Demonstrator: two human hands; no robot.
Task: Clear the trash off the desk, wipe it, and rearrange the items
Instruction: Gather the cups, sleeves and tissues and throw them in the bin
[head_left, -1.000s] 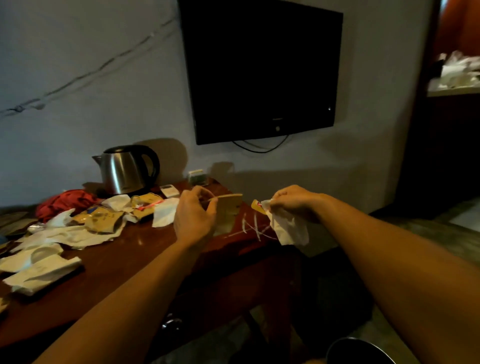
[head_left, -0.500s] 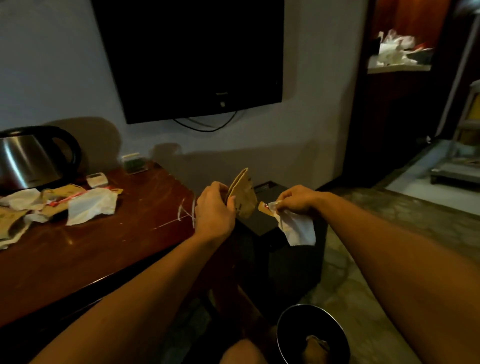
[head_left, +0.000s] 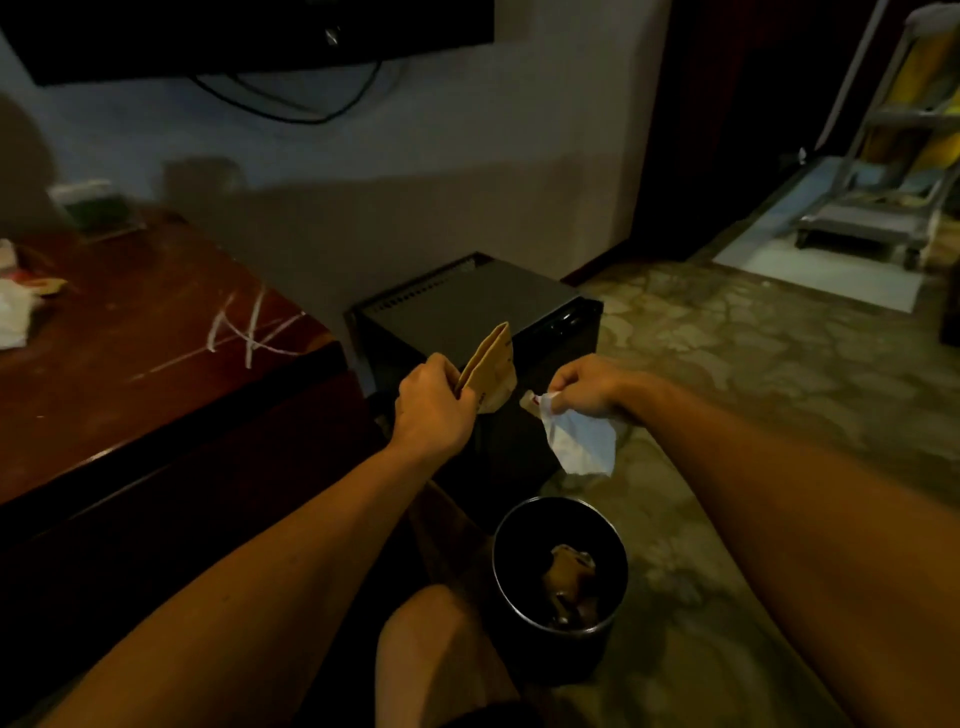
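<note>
Left hand (head_left: 434, 405) grip grasping brown packet (head_left: 491, 366), right hand (head_left: 589, 387) pinching white tissue (head_left: 579, 441), centre frame; black bin (head_left: 558, 582) below, black cabinet (head_left: 467, 306) behind, tabletop (head_left: 130, 332) left.

This looks like a hotel or guest room. A flat TV (head_left: 249, 36) hangs on a plain wall with its cable (head_left: 291, 104) looping below, above a scratched wooden surface (head_left: 130, 332), and a small black fridge (head_left: 467, 306) stands on patterned flooring (head_left: 753, 364) beside it. Through the doorway at right stands a cleaning cart (head_left: 893, 171), and a round bin (head_left: 561, 577) sits on the floor.
</note>
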